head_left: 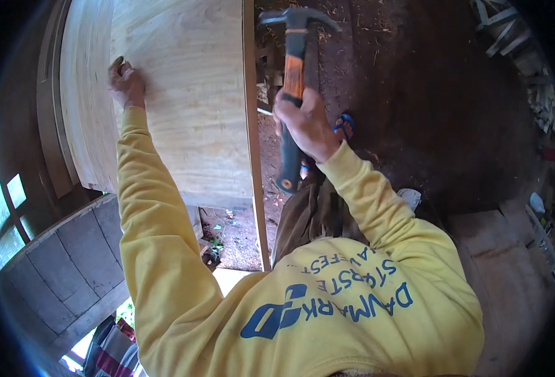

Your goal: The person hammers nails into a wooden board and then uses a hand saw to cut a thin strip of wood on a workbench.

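Note:
My right hand (306, 122) is wrapped round the handle of a claw hammer (294, 72) with a black and orange grip. The hammer is upright, its head at the top of the view, beyond the right edge of a pale plywood panel (189, 113). Over the panel's left part is my left hand (127, 85), its fingers bent and pressed together. Whatever is between those fingertips, if anything, is too small to make out. A thin wooden strip (250, 94) runs along the panel's right edge, between my two hands.
Brown dirt floor (415, 113) with wood shavings lies to the right. Scrap wood (544, 103) is piled at the far right. A grey plank structure (70, 270) stands at lower left. My foot in a blue sandal (344, 125) shows below the right hand.

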The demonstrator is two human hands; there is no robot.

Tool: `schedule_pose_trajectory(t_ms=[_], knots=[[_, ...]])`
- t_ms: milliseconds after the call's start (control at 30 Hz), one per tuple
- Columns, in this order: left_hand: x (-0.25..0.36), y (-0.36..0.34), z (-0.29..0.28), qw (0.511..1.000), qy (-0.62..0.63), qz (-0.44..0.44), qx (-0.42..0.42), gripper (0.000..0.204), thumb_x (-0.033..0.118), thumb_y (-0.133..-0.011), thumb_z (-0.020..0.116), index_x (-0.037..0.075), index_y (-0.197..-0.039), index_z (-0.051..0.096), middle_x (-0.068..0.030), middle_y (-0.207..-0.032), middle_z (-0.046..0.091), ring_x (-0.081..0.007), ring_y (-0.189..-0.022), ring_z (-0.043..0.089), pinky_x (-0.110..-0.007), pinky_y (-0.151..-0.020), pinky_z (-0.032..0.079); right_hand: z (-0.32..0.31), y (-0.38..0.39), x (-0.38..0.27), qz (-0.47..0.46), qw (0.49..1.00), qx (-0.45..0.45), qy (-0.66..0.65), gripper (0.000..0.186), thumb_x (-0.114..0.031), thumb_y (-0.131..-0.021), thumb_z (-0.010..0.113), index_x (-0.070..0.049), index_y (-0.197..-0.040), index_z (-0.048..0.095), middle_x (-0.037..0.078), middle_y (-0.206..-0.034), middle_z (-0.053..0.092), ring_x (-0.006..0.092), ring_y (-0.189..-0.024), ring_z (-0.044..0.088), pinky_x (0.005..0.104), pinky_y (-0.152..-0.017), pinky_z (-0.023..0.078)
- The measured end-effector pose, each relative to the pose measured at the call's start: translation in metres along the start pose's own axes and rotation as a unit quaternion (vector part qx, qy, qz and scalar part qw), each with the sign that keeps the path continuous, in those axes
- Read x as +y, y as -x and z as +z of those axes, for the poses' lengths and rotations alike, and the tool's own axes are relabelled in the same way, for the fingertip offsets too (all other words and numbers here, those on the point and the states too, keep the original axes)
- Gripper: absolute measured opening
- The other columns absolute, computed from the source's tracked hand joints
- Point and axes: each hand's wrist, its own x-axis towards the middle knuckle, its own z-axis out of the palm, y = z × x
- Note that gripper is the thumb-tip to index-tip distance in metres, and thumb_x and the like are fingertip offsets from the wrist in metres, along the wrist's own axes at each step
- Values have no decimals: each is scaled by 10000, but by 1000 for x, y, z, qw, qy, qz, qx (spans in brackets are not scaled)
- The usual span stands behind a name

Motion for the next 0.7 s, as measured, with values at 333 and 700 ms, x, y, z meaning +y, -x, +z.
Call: schedule_pose_trajectory(t_ms=[333, 700], knots=[[64, 93, -43, 925, 349, -48, -145, 250, -67, -895, 680, -32, -1142, 684, -105, -978, 724, -182, -890, 697, -315, -820, 588, -17, 66, 7, 17, 999, 21, 38, 159, -120, -841, 633, -18, -904, 529, 47, -701, 567, 142, -548, 592, 307, -502, 501], [42, 126, -82, 981, 114, 78, -137, 78, 8, -886, 702, 52, -941, 734, -50, -872, 723, -156, -829, 667, -305, -790, 554, -7, 100, 35, 56, 995, 68, -40, 173, -108, -851, 642, -21, -949, 528, 51, -747, 573, 138, -559, 588, 297, -517, 509]])
